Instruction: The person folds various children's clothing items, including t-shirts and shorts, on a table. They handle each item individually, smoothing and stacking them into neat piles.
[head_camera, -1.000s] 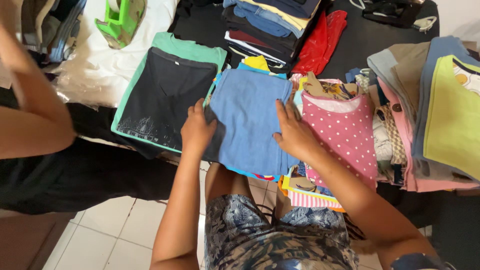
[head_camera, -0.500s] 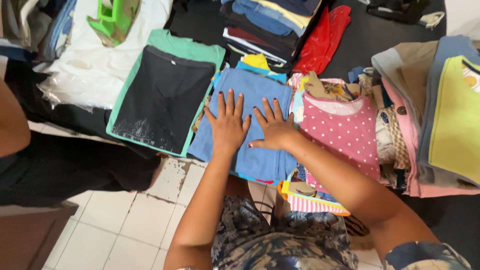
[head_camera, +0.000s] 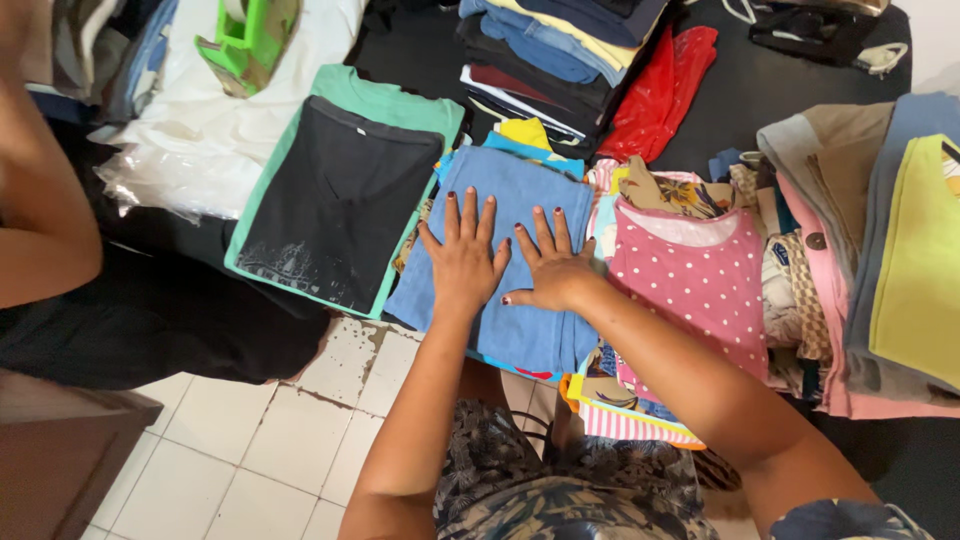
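Observation:
A folded blue garment (head_camera: 520, 190) lies on top of a small pile at the near edge of a dark table (head_camera: 760, 100). My left hand (head_camera: 463, 258) rests flat on its middle with the fingers spread. Beside it, my right hand (head_camera: 547, 262) also presses flat on the blue cloth, fingers apart, and the two hands almost touch. Neither hand grips anything. A folded black shirt (head_camera: 335, 205) on a green one (head_camera: 400, 105) lies to the left, and a pink dotted top (head_camera: 695, 285) lies to the right.
Stacks of folded clothes (head_camera: 560, 45) and a red garment (head_camera: 665, 90) sit at the back. More piles with a yellow-green piece (head_camera: 925, 260) fill the right. Another person's arm (head_camera: 40, 230) reaches in at the left, beside a white plastic bag (head_camera: 200, 130). Tiled floor (head_camera: 270, 440) shows below.
Both my hands have moved from the garment's outer edges to its middle and now lie flat side by side. The other person's arm has drawn back to the left.

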